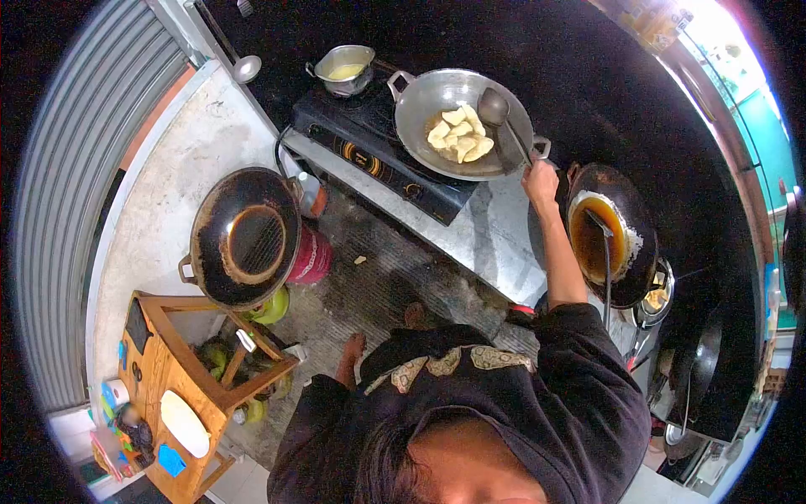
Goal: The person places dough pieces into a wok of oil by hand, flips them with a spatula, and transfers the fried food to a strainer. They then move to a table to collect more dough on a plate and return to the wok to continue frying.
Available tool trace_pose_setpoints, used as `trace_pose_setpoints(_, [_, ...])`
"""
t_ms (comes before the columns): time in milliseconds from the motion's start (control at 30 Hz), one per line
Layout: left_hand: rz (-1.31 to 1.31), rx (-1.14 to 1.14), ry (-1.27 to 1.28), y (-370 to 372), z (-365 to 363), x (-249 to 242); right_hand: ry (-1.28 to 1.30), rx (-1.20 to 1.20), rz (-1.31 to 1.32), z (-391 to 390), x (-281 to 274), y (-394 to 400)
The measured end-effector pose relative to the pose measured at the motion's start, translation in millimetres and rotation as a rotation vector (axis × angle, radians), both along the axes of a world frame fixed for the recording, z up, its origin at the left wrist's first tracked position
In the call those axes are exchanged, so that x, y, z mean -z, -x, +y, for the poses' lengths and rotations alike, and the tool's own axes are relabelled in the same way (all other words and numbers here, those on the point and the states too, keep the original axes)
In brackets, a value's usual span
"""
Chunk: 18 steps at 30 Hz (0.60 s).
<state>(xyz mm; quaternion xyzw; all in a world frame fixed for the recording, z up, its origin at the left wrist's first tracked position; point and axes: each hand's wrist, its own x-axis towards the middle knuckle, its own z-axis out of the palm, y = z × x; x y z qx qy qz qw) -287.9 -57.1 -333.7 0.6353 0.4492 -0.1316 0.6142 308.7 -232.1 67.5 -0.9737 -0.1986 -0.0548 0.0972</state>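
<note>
My right hand [540,179] is closed round the long handle of a wok spatula [494,107], near the wok's right handle. The spatula's broad dark head rests inside the silver wok [420,105], beside a heap of pale yellow food pieces [460,134]. Some oil appears to lie under the pieces. This wok sits on a black gas stove [369,160]. To its left, a small metal pot [344,70] holds a yellowish content. My left arm hangs at my side in a dark sleeve [311,416], and I cannot see the left hand.
Right of me, a dark wok [634,286] contains brown liquid [603,239] and a long-handled utensil [607,269]. Another dark wok [201,223] stands at left, near a pink bucket [312,258]. A wooden stool [164,357] and green gas cylinders [271,308] occupy the lower left.
</note>
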Motion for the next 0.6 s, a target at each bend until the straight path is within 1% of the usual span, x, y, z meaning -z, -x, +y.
trace_pose_setpoints(33, [-0.021,0.027,-0.042,5,-1,5,0.010,-0.027,-0.007,1,1,-3])
trace_pose_setpoints(100, [-0.071,-0.212,0.234,5,-5,-14,0.032,-0.078,-0.020,-2,11,-11])
trace_pose_setpoints(133, [-0.094,-0.332,0.374,4,-8,-27,-0.011,-0.111,-0.046,-4,10,-9])
trace_pose_setpoints(200, [0.049,-0.307,0.336,-5,-10,-42,-0.093,-0.177,-0.092,-10,2,2])
trace_pose_setpoints(233, [0.121,-0.294,0.319,-9,-11,-48,-0.088,-0.179,-0.089,-12,-4,8])
trace_pose_setpoints(267, [0.078,-0.244,0.289,-6,-11,-38,-0.081,-0.181,-0.085,-11,-16,18])
trace_pose_setpoints(333, [-0.064,-0.057,0.149,11,-7,4,-0.078,-0.177,-0.074,-8,-35,38])
trace_pose_setpoints(367, [-0.215,0.139,-0.019,17,-5,17,-0.081,-0.171,-0.068,-7,-43,49])
trace_pose_setpoints(400, [-0.372,0.300,-0.213,17,-5,18,-0.084,-0.164,-0.063,-7,-47,56])
trace_pose_setpoints(467, [-0.287,0.262,-0.084,12,-1,22,-0.114,-0.170,-0.072,-9,-34,58])
trace_pose_setpoints(533, [0.043,0.341,-0.020,-1,2,11,-0.183,-0.175,-0.068,-11,-14,56])
trace_pose_setpoints(600, [-0.010,-0.221,0.418,-9,-2,27,-0.200,-0.185,-0.039,-14,-11,56])
